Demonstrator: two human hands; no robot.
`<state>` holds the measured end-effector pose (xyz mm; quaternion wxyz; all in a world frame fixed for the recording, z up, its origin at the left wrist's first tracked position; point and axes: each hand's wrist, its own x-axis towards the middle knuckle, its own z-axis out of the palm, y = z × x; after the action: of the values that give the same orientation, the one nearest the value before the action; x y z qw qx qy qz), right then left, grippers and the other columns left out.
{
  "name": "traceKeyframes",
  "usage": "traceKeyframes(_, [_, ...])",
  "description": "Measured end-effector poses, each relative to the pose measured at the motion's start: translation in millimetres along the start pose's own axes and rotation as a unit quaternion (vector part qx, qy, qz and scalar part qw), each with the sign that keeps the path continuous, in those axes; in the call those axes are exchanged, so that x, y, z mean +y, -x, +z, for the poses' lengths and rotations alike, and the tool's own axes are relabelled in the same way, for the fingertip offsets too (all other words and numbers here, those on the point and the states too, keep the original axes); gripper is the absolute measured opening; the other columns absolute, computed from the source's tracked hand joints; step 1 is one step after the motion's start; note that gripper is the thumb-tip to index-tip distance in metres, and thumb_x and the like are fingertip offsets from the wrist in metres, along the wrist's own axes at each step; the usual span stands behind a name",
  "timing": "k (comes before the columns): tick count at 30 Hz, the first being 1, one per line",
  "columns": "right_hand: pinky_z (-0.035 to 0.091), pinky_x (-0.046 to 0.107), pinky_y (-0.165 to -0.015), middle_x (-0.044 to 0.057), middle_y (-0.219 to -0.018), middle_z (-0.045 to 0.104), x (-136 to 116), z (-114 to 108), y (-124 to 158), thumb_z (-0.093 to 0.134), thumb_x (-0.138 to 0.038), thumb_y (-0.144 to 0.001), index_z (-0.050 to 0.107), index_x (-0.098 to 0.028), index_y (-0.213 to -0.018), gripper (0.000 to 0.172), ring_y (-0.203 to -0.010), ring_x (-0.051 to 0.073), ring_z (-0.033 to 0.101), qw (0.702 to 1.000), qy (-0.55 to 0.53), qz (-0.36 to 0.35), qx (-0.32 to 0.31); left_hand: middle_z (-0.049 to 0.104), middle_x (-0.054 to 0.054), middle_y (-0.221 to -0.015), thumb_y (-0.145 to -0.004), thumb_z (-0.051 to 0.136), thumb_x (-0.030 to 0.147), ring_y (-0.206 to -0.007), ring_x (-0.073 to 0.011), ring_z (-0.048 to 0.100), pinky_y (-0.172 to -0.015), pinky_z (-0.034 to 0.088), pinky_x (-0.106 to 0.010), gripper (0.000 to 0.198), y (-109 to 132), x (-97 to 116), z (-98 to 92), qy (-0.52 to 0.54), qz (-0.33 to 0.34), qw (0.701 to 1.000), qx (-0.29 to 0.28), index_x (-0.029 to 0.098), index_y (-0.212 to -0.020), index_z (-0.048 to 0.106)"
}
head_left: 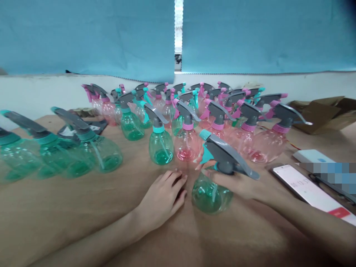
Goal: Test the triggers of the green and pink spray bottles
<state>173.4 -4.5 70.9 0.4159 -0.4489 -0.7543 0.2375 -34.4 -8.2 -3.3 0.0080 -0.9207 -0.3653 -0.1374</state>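
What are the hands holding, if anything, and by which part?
The right hand holds a green spray bottle at its neck, just under the grey spray head. The left hand appears to hold nothing.

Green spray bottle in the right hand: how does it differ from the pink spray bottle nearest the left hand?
The green spray bottle is trimmed in turquoise, the pink spray bottle in pink. The green one is tilted in the right hand; the pink one stands upright, unheld. Both are grey-topped with rounded, see-through bodies.
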Motion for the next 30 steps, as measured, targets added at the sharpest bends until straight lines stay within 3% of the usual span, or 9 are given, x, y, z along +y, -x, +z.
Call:
traceKeyframes(2, [0.054,0.029,-0.051,-0.003,-0.065,0.066,-0.6,-0.3,0.0,0.053,-0.029,-0.067,0.063,-0.028,-0.091,0.026,-0.055,0.017,0.062,1.0,-0.004,-0.002,0.005,0.06,-0.012,-0.119,-0.093,0.048,0.02,-0.113,-0.0275,0.052,-0.095,0.046,-0.043,0.033,0.4,0.0,0.3,0.001,-0.003,1.0,-0.002,0.012,-0.124,0.054])
traceKeyframes(7, [0.057,0.029,-0.057,-0.001,-0.067,0.068,1.5,-1.4,2.3,0.053,-0.029,-0.07,0.062,-0.027,-0.072,0.009,-0.06,0.017,0.065,1.0,0.0,0.014,-0.017,0.061,-0.011,-0.118,-0.092,0.048,0.02,-0.113,-0.0274,0.053,-0.095,0.046,-0.043,0.032,0.5,0.7,-0.1,0.0,-0.002,1.0,0.006,0.013,-0.122,0.055])
traceKeyframes(11, [0.059,0.032,-0.068,0.001,-0.079,0.069,-3.6,-4.5,0.8,0.051,-0.029,-0.073,0.063,-0.026,-0.071,0.013,-0.075,0.019,0.068,0.999,0.022,-0.004,-0.041,0.061,-0.011,-0.118,-0.091,0.05,0.02,-0.112,-0.0275,0.053,-0.095,0.046,-0.044,0.031,0.0,0.8,-0.7,-0.001,-0.001,1.0,0.009,0.013,-0.121,0.056])
traceKeyframes(20, [0.06,0.038,-0.067,0.004,-0.09,0.069,-3.9,-2.5,0.4,0.051,-0.039,-0.077,0.059,-0.025,-0.06,0.023,-0.076,0.021,0.067,0.999,0.05,-0.011,-0.011,0.061,-0.011,-0.118,-0.091,0.05,0.02,-0.112,-0.0273,0.054,-0.094,0.046,-0.044,0.031,-0.6,2.3,-2.6,0.01,-0.007,1.0,0.009,0.013,-0.121,0.056])
traceKeyframes(30, [0.059,0.035,-0.068,0.002,-0.08,0.067,-3.0,2.0,0.5,0.048,-0.026,-0.081,0.066,-0.026,-0.078,0.018,-0.073,0.018,0.066,0.998,0.009,0.009,-0.053,0.062,-0.011,-0.117,-0.093,0.047,0.022,-0.111,-0.0271,0.054,-0.092,0.047,-0.044,0.03,0.3,2.1,-2.0,0.012,-0.005,1.0,0.019,0.015,-0.12,0.056])
